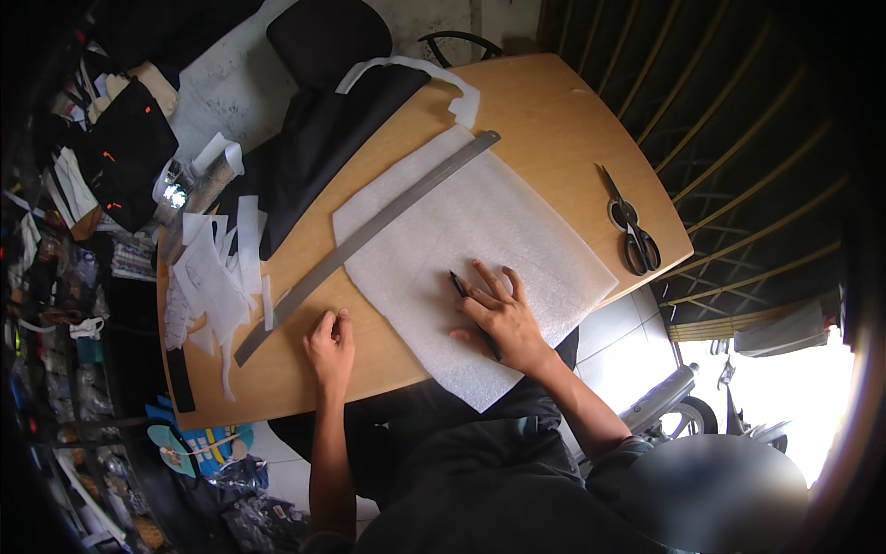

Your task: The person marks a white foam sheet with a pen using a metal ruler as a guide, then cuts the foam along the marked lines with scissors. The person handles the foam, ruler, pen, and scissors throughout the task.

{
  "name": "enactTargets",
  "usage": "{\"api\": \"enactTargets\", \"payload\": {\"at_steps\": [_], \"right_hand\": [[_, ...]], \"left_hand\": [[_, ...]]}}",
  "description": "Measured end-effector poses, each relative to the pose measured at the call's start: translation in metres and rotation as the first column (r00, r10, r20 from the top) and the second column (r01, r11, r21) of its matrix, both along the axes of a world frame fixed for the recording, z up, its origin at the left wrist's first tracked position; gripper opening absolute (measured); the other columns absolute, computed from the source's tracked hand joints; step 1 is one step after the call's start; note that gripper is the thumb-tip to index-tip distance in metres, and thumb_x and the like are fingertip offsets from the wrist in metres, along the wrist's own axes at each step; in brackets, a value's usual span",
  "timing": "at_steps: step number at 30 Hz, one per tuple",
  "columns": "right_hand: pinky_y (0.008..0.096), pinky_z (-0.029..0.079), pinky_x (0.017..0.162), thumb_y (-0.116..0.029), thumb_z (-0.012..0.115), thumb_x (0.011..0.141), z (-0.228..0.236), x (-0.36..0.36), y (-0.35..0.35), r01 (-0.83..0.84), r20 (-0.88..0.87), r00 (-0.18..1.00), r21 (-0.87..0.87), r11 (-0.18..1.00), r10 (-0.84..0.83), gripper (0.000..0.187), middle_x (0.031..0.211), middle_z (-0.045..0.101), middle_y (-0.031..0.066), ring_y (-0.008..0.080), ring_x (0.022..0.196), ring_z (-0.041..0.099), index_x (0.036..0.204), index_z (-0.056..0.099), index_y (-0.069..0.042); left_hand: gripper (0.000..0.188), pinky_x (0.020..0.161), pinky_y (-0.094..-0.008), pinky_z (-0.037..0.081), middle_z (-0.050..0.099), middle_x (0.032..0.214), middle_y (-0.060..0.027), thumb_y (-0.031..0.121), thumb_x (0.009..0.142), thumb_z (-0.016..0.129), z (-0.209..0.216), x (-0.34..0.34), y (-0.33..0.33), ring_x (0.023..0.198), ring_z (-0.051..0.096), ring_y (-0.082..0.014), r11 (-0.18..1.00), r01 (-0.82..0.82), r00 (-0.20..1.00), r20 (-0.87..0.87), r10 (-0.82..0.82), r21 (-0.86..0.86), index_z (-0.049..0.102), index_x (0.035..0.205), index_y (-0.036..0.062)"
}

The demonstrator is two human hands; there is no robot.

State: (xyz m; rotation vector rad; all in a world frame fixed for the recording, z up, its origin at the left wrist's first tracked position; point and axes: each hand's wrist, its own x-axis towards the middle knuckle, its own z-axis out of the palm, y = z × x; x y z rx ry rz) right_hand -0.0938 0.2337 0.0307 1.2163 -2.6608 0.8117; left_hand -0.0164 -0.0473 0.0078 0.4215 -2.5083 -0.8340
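Observation:
A translucent white foam sheet [461, 231] lies on the wooden table, one corner hanging past the near edge. My right hand [506, 323] rests on this sheet, fingers partly stretched, with a black pen [459, 284] held between thumb and fingers, its tip pointing away to the left. A long grey metal ruler [369, 231] slants across the sheet's left part and onto the bare wood. Near the front edge of the table, my left hand [329, 349] is loosely closed, just right of the ruler's near end, with nothing seen in it.
Black-handled scissors [631, 226] lie on the table [544, 92] at the right. White scraps [214, 277] pile up at the left, beside black fabric [323, 157]. A dark chair [329, 42] stands beyond. Crowded shelves [88, 369] line the left; a motorcycle's wheel [688, 420] shows lower right.

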Motion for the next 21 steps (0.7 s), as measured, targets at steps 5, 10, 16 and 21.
{"api": "enactTargets", "payload": {"at_steps": [5, 10, 16, 21], "right_hand": [[0.0626, 0.018, 0.115, -0.033, 0.066, 0.088, -0.006, 0.016, -0.016, 0.086, 0.015, 0.996, 0.041, 0.995, -0.086, 0.033, 0.14, 0.053, 0.0126, 0.0382, 0.143, 0.03, 0.106, 0.058, -0.006], [0.0652, 0.014, 0.114, -0.028, 0.068, 0.088, -0.005, 0.037, -0.043, 0.16, 0.073, 0.985, -0.011, 0.987, -0.159, 0.03, 0.144, 0.048, 0.0116, 0.0395, 0.145, 0.025, 0.106, 0.057, -0.007], [0.065, 0.013, 0.114, -0.026, 0.069, 0.089, -0.005, 0.055, -0.055, 0.156, 0.2, 0.972, -0.153, 0.976, -0.124, 0.033, 0.134, 0.058, 0.0126, 0.0415, 0.143, 0.029, 0.112, 0.057, -0.005], [0.0627, 0.017, 0.113, -0.021, 0.068, 0.089, 0.0, 0.031, -0.031, 0.094, 0.327, 0.945, -0.308, 0.947, 0.012, 0.029, 0.127, 0.062, 0.0129, 0.0368, 0.139, 0.037, 0.111, 0.059, -0.004]], "left_hand": [[0.036, 0.046, -0.0401, 0.033, 0.047, 0.054, -0.0131, 0.018, 0.092, 0.063, -0.002, 0.0, -0.003, 0.044, 0.044, -0.0268, 0.999, -0.027, 1.0, 0.012, 0.027, -0.019, 0.047, 0.065, 0.0005], [0.037, 0.047, -0.0407, 0.033, 0.046, 0.054, -0.0131, 0.019, 0.093, 0.062, -0.002, 0.0, -0.004, 0.045, 0.043, -0.0273, 1.0, -0.021, 0.999, -0.033, 0.021, 0.008, 0.046, 0.065, -0.0003], [0.031, 0.061, -0.0416, 0.038, 0.055, 0.073, -0.014, 0.018, 0.091, 0.065, 0.0, 0.008, -0.009, 0.067, 0.051, -0.0281, 0.998, -0.039, 0.998, -0.048, 0.036, -0.058, 0.046, 0.073, 0.0009], [0.023, 0.082, -0.0429, 0.039, 0.051, 0.09, -0.0123, 0.014, 0.087, 0.067, 0.01, -0.019, -0.027, 0.093, 0.049, -0.032, 0.902, 0.054, 0.984, -0.133, -0.122, -0.428, 0.048, 0.089, 0.0015]]}}
